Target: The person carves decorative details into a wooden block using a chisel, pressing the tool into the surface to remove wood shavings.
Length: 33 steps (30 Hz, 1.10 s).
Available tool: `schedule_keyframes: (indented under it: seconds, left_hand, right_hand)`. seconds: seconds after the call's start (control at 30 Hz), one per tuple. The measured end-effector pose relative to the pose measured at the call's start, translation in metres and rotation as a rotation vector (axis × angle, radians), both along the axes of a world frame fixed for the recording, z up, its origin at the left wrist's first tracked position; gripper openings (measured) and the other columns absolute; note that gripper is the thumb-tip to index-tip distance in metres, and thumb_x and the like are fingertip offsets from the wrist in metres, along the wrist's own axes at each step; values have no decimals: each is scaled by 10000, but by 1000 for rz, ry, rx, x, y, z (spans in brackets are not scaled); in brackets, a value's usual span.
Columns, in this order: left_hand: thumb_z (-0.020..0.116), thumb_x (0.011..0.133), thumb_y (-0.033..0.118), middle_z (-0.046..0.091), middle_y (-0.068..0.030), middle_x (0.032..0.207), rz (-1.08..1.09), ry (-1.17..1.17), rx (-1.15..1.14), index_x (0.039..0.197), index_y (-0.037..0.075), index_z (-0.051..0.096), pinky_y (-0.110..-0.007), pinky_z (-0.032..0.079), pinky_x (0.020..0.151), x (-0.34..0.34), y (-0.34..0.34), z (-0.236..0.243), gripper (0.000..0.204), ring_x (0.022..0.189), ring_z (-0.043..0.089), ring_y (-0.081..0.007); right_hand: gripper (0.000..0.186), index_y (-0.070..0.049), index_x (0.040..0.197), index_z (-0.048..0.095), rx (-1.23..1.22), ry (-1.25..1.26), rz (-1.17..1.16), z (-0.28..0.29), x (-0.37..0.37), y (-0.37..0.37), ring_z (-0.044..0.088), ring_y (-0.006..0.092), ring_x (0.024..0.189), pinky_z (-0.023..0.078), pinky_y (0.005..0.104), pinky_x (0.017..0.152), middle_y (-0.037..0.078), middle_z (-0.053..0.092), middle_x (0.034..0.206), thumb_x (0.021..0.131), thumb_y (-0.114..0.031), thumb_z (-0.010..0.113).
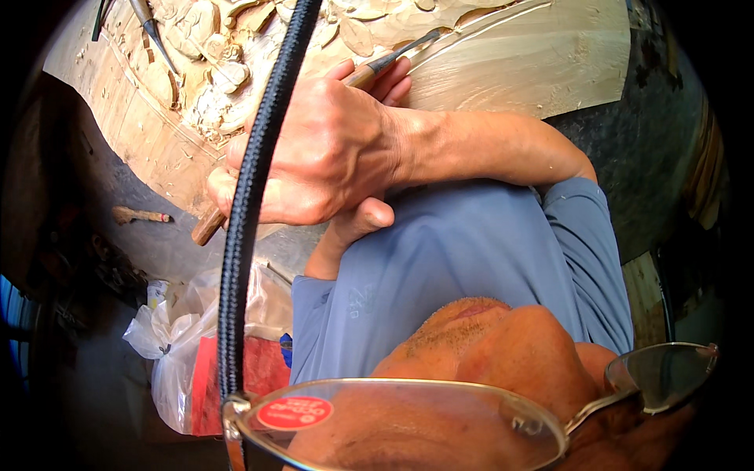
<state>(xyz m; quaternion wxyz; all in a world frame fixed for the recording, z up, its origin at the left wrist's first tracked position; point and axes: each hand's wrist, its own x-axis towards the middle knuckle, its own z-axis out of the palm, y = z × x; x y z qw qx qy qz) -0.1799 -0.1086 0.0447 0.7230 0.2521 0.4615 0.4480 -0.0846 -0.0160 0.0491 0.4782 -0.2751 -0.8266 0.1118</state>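
Note:
My right hand [322, 153] is closed round the wooden handle of a carving chisel [363, 77]. The handle's butt pokes out past the fingers at the lower left, and the dark steel blade points to the upper right over the board. Under the right wrist lies my left hand [393, 82], mostly hidden; its fingertips show on either side of the chisel near the ferrule and its thumb sticks out below. Beneath the blade is a pale wooden board [542, 67] carved in relief with leafy, floral shapes. A groove with raised edges runs along its upper part.
A second carving chisel [151, 33] lies on the carving among wood chips. Left of my arms, a short stick with a red tip [143, 215] rests on a grey surface. Below it hang a clear plastic bag [169, 345] and a red item [251, 377]. A black braided cord [259, 157] crosses the view.

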Motion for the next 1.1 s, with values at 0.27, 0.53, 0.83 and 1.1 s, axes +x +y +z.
schedule_keyframes:
  seconds: [0.27,0.53,0.83,1.1]
  left_hand:
    - [852,517,742,377,-362,1537,-19,9,-49,1598,-19,164,-536,348,1229,-11,-8,0,1490,1414,446,-482]
    - [855,519,727,381,-352,1537,-36,7,-73,1595,-17,175,-532,346,1228,-15,-11,-2,1474,1414,445,-473]
    - [858,522,710,385,-340,1537,-61,5,-64,1592,-14,186,-527,345,1228,-7,-8,-10,1456,1415,444,-463]
    - [862,524,694,388,-330,1537,-72,1,-70,1589,-12,196,-523,344,1227,-5,-6,-14,1440,1416,443,-454]
  right_hand:
    - [206,-120,857,608,6,105,-70,-6,-8,0,569,135,568,441,314,450,-15,450,692,738,-279,663]
    - [181,-127,823,604,5,95,-99,-9,-12,1,495,95,537,365,294,421,-37,368,660,704,-239,684]
    - [164,-134,797,597,9,46,-108,-14,-15,2,509,93,538,378,292,417,-39,366,644,696,-231,683]
    - [157,-126,838,640,-13,22,-93,-17,-16,3,534,105,552,421,289,434,-37,385,647,728,-226,692]
